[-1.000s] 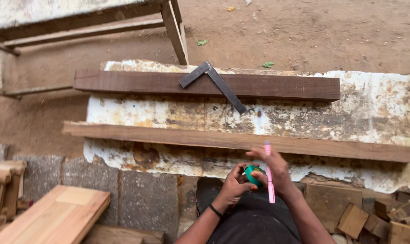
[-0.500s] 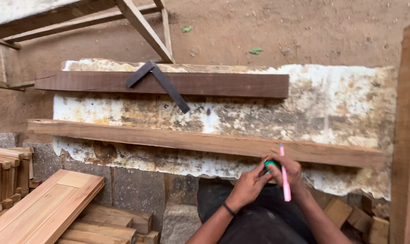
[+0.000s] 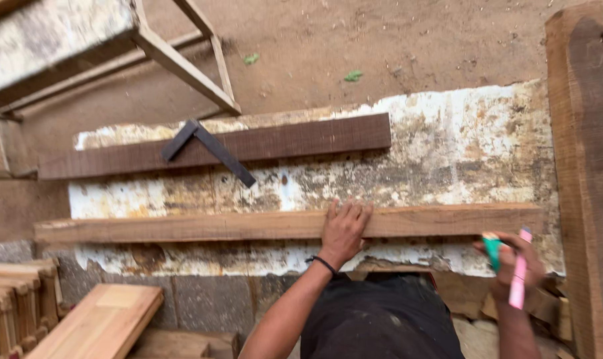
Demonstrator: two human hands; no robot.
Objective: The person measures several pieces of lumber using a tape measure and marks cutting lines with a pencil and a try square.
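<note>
1. Two long boards lie across the stained white worktop (image 3: 448, 153): a dark brown plank (image 3: 301, 143) at the far side and a pale reddish-brown wooden plank (image 3: 248, 226) nearer.
2. One black metal try square (image 3: 208, 149) rests on the dark plank.
3. The left hand (image 3: 345, 229) lies flat on the pale plank, fingers spread.
4. The right hand (image 3: 514, 262), off the worktop's near edge, is clamped on one pink pencil (image 3: 519, 279) and one small green object (image 3: 492, 251).

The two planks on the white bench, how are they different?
The far plank is dark brown; the near plank is pale tan. A metal square lies on the far plank; the left hand presses the near plank, which is longer. Both lie flat, lengthwise.
</note>
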